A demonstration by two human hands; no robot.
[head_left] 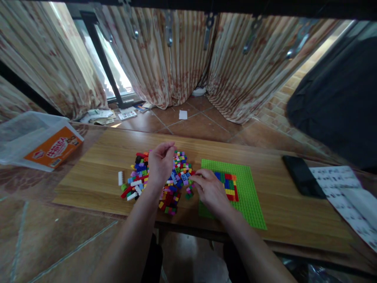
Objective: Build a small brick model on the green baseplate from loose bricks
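A heap of mixed toy building bricks (pixel 173 188) lies in the middle of the wooden board. Over it is my left hand (pixel 160 163), its fingers curled in; whatever they may hold is hidden. My right hand (pixel 209 189) reaches from the baseplate's left side to the heap's right edge. Its thumb and forefinger are close together by a spot of red, too small to make out as held or loose. The green studded baseplate (pixel 249 196) lies right of the heap. On it is a block of joined red, blue, yellow and green bricks (pixel 230 185), partly covered by my right hand.
At far left stands a clear plastic tub (pixel 32 118) with an orange label. A lone white brick (pixel 120 178) lies left of the heap. To the right are a black flat object (pixel 303 176) and printed sheets (pixel 338 177). Curtains (pixel 176 59) hang beyond the board.
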